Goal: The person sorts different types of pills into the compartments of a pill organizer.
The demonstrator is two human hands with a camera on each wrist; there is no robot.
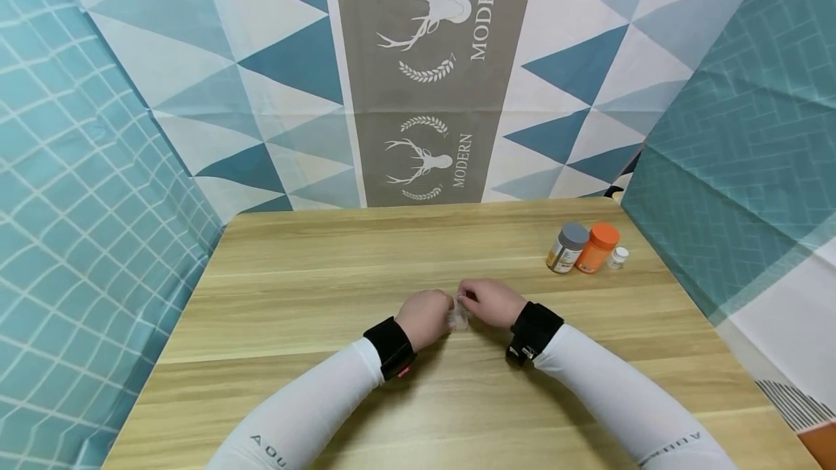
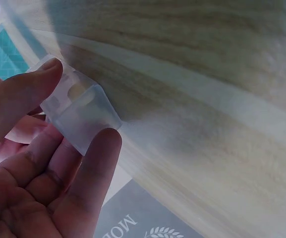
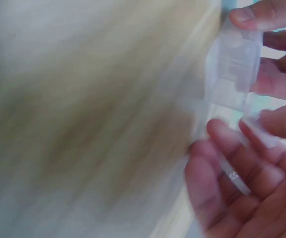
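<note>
My left hand [image 1: 424, 318] grips a small clear plastic box [image 2: 85, 116] between thumb and fingers, tilted just above the wooden table. A round tan spot shows through its wall in the left wrist view; I cannot tell whether it is a thing inside. Close by on the right, my right hand [image 1: 493, 302] has its fingers curled. In the right wrist view its thumb and forefinger pinch a small whitish, translucent piece [image 3: 260, 131], blurred, just apart from the box. What that piece is cannot be made out.
At the table's back right stand a grey-capped bottle [image 1: 568, 247], an orange bottle [image 1: 597, 247] and a small white-capped bottle [image 1: 617, 258], close together. Patterned cloths hang behind the wooden table [image 1: 294, 267] and at both sides.
</note>
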